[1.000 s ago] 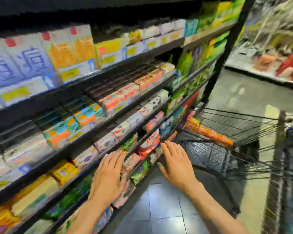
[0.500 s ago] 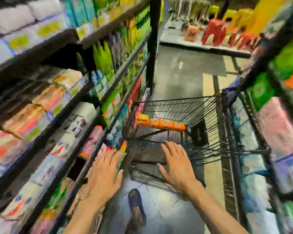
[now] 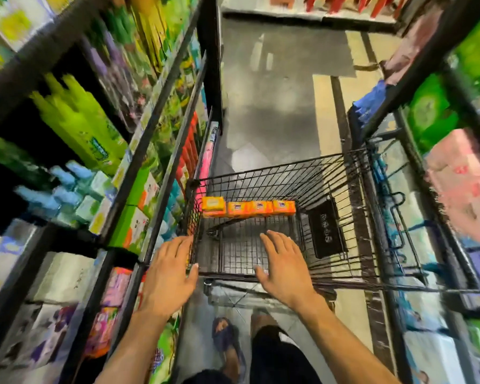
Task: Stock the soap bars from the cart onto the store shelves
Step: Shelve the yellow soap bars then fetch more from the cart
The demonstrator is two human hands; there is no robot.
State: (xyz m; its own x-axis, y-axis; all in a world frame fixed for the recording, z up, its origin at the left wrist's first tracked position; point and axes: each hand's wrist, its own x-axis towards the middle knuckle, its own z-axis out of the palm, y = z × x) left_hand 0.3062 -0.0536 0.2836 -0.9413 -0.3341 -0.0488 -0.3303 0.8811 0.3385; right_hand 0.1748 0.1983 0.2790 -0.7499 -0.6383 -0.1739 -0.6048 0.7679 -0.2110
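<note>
Soap bars (image 3: 248,208): four orange packs in one row, side by side and touching, at centre frame. They lie inside the wire cart (image 3: 341,173), toward its left wall and beyond both hands.

Left hand (image 3: 169,275): lower centre-left of frame, palm down, fingers straight and close together, thumb out to the right. It holds nothing. The fingertips overlap the cart's near-left corner; contact with the wire cannot be told.

Right hand (image 3: 284,268): lower centre, palm down over the near part of the basket, fingers straight and slightly spread, thumb out to the left. It holds nothing, and is well apart from the soap bars.

Shelves (image 3: 161,103): black frame running up the left of frame, stocked with blurred coloured packs. A black placard (image 3: 327,228) sits against the cart's right inner wall. One sandalled foot (image 3: 227,339) shows at bottom centre.
</note>
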